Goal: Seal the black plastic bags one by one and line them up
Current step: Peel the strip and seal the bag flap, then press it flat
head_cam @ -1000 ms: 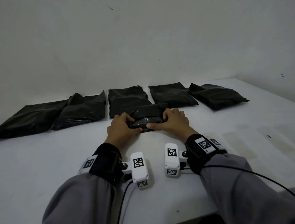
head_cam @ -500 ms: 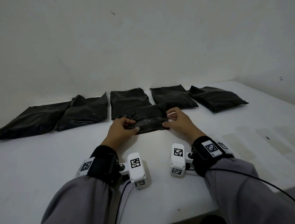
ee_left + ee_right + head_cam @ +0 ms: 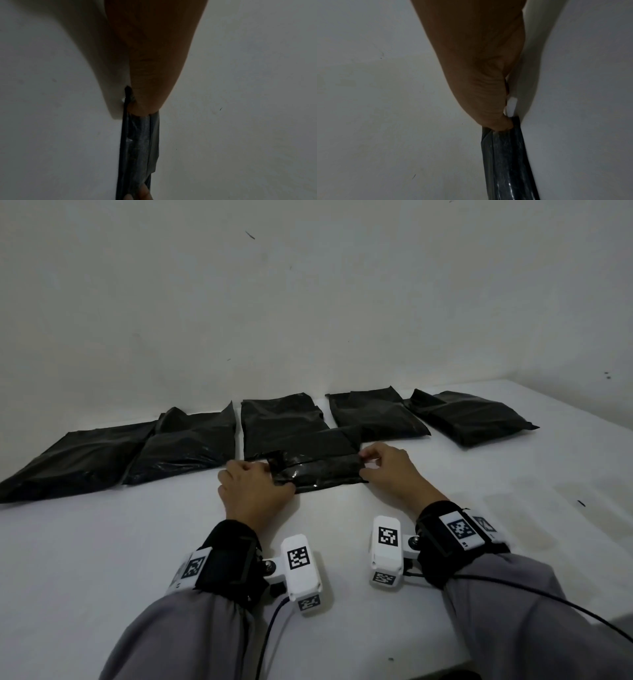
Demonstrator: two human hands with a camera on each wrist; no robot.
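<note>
Black glossy plastic bag (image 3: 317,465), lying on the white table (image 3: 102,542) before the row: we are pinching its flap with left hand (image 3: 255,491) and right hand (image 3: 390,474), likely sealing; pressing flat seems next.

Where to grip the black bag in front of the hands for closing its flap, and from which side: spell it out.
Grip the front bag at the two short ends of its near folded flap. The left hand comes in from the left end and the right hand from the right, thumbs on top. The bag lies flat and the flap runs crosswise, so end pinches likely keep it taut and leave the strip between free for pressing.
</note>
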